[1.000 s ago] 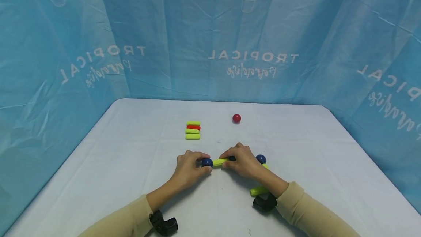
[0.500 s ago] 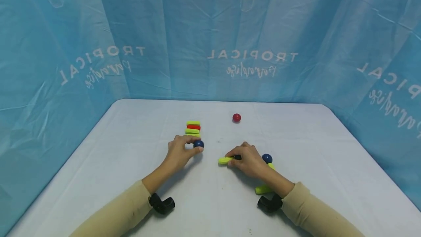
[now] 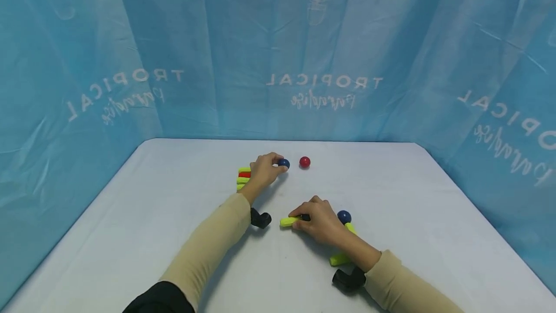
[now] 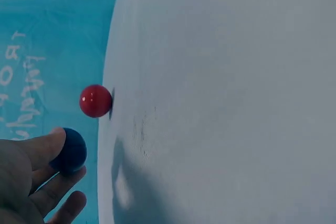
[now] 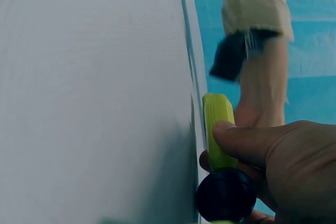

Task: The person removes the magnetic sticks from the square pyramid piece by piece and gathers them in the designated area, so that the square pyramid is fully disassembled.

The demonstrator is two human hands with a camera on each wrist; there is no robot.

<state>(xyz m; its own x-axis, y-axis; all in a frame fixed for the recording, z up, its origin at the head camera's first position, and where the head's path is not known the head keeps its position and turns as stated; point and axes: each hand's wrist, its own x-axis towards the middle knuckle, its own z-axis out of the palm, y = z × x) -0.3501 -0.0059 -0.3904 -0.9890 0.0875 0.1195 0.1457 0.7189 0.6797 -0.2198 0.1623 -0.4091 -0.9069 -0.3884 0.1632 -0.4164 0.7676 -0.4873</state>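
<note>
Nearest on the white surface point(image 3: 130, 235), the right hand point(image 3: 319, 221) rests with its grip curled round a yellow-green stick point(image 3: 290, 220), thumb pressing on top, a dark blue ball point(image 5: 226, 195) joined at the stick's end under the fingers. Just behind that hand sit another blue ball point(image 3: 344, 216) and more yellow-green sticks point(image 3: 340, 258). Farther off, the left hand point(image 3: 266, 169) pinches a blue ball point(image 3: 284, 163) in its fingertips, near a red ball point(image 3: 305, 162). A stack of yellow-green and red sticks point(image 3: 243, 177) lies beside the left hand.
</note>
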